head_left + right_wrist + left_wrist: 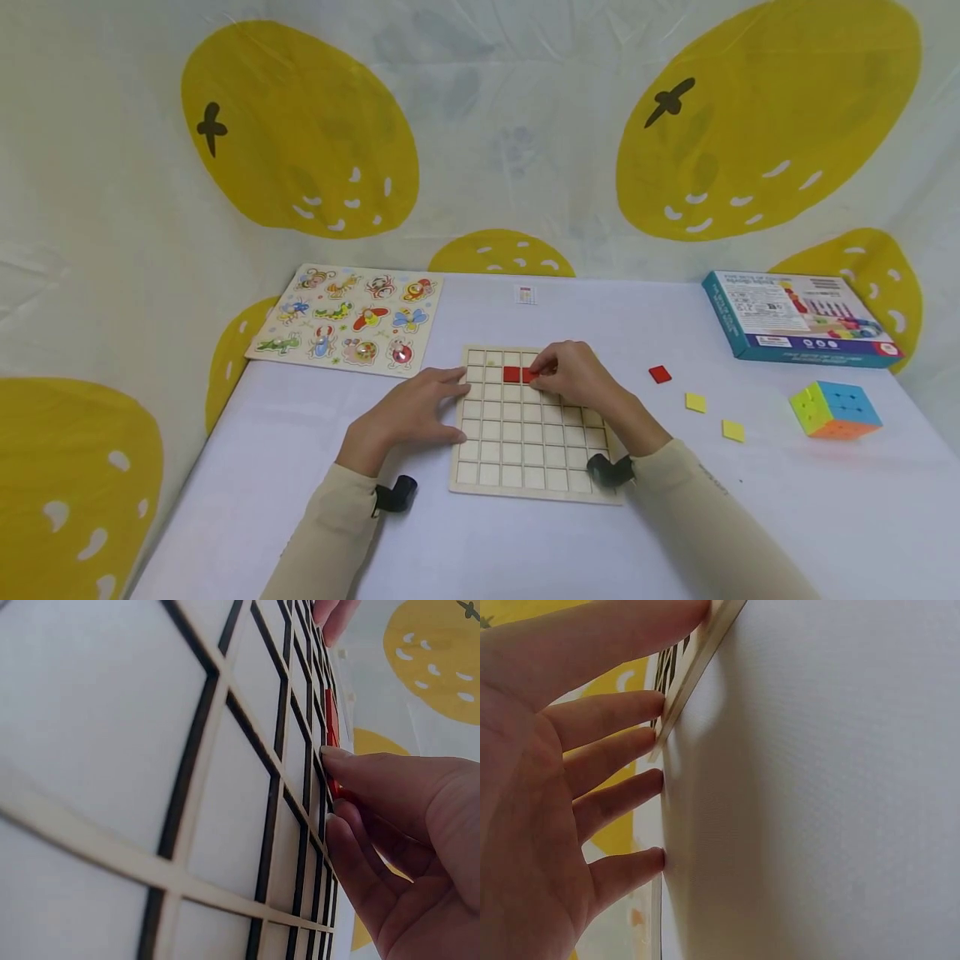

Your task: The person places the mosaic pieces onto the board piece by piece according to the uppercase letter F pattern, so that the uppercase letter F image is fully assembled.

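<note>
A wooden grid board point(489, 475) with square recesses lies on the white table. One red square tile point(512, 374) sits in a cell of its second row. Beside it, my right hand point(577, 375) pinches another red tile point(529, 375) between thumb and fingers, at the neighbouring cell. The right wrist view shows the thumb point(375, 769) against the red tile, low over the grid. My left hand point(408, 412) has its fingers spread and touches the board's left edge with thumb and fingertips. In the left wrist view the fingers point(615, 716) are nearly straight.
A loose red tile point(660, 374) and two yellow tiles point(695, 402) lie right of the board. Farther right are a puzzle cube point(836, 410) and a game box point(802, 321). An insect peg puzzle point(348, 321) lies back left; a small printed card point(526, 295) is behind the board.
</note>
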Demonstrator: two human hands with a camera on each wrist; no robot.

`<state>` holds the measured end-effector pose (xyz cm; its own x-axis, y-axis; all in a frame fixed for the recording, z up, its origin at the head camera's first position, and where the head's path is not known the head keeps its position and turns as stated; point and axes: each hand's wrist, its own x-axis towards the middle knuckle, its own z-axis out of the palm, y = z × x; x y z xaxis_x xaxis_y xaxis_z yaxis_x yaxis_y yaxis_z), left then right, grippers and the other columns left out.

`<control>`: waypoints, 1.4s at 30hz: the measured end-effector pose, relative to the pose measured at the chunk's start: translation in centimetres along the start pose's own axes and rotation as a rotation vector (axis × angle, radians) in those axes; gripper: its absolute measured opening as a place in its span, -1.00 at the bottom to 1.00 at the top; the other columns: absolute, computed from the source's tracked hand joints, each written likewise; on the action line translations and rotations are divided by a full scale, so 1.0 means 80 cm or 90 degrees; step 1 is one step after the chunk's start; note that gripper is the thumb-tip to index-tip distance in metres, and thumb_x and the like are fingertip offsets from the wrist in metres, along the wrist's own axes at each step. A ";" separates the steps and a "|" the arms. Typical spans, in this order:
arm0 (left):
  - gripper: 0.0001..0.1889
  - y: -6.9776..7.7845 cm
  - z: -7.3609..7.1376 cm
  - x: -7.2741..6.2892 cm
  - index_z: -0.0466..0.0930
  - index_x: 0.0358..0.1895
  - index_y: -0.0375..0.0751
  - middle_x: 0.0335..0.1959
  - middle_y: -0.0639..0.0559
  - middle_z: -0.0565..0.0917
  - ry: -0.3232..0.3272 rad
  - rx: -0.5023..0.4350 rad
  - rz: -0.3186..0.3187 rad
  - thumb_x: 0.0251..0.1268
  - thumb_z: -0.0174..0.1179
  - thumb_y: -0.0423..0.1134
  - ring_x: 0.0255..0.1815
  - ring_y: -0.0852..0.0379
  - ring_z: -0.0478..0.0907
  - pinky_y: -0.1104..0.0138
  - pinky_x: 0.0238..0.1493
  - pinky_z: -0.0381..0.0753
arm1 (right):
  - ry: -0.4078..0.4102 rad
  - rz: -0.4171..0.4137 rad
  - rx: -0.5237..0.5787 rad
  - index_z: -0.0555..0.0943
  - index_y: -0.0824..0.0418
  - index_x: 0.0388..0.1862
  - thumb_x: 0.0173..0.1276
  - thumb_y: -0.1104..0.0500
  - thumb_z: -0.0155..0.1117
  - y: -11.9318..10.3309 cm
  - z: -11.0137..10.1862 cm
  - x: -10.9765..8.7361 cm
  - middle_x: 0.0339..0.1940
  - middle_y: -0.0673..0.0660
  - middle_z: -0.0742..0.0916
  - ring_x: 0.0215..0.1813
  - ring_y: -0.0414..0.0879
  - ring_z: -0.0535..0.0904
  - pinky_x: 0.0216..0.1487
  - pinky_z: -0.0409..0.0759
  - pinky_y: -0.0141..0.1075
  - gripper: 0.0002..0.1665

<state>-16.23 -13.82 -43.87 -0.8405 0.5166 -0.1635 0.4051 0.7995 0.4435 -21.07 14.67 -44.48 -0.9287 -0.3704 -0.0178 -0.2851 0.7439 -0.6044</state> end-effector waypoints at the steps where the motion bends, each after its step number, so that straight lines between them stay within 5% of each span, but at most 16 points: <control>1: -0.22 0.000 0.000 0.000 0.53 0.41 -0.06 0.59 0.04 0.36 0.000 0.000 0.001 0.05 0.52 0.05 0.60 -0.05 0.30 0.03 0.59 0.33 | 0.000 0.001 -0.002 0.81 0.21 -0.24 0.18 0.21 0.56 0.000 0.000 0.000 -0.26 0.09 0.85 -0.21 -0.12 0.68 -0.12 0.68 -0.23 -0.83; 14: -0.21 -0.002 0.001 0.002 0.52 0.41 -0.05 0.60 0.07 0.35 -0.002 -0.002 -0.002 0.05 0.51 0.05 0.60 -0.03 0.29 0.05 0.58 0.36 | -0.029 0.024 0.025 0.79 0.18 -0.11 0.21 0.16 0.55 0.000 -0.011 -0.008 -0.15 0.08 0.84 -0.07 -0.05 0.72 0.07 0.73 -0.12 -0.73; 22: -0.21 -0.004 0.001 0.002 0.53 0.41 -0.03 0.59 0.08 0.35 -0.001 0.000 -0.006 0.04 0.52 0.07 0.61 -0.02 0.29 0.05 0.59 0.34 | 0.030 0.044 0.007 0.76 0.14 -0.03 0.25 0.08 0.52 0.021 -0.050 -0.028 -0.06 0.15 0.80 0.01 0.06 0.65 -0.09 0.58 -0.24 -0.68; 31: -0.21 -0.006 0.001 0.003 0.53 0.41 -0.03 0.60 0.09 0.35 -0.002 -0.006 -0.004 0.04 0.52 0.06 0.61 -0.02 0.29 0.04 0.59 0.34 | 0.070 0.109 -0.037 0.68 0.19 0.10 0.29 -0.02 0.48 0.062 -0.101 -0.061 0.15 0.25 0.74 0.22 0.21 0.53 0.15 0.57 0.07 -0.52; 42: -0.23 -0.003 -0.001 0.000 0.54 0.40 -0.03 0.59 0.09 0.35 -0.002 -0.021 -0.012 0.04 0.52 0.04 0.61 -0.03 0.28 0.04 0.57 0.36 | 0.012 0.263 -0.050 0.53 0.27 0.19 0.24 -0.13 0.51 0.122 -0.116 -0.093 0.16 0.38 0.62 0.18 0.27 0.44 0.15 0.66 0.09 -0.29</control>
<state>-16.34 -14.01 -43.89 -0.8467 0.5029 -0.1740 0.3777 0.7983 0.4691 -19.16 29.84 -42.87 -0.9726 -0.0230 -0.2314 0.0952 0.8684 -0.4866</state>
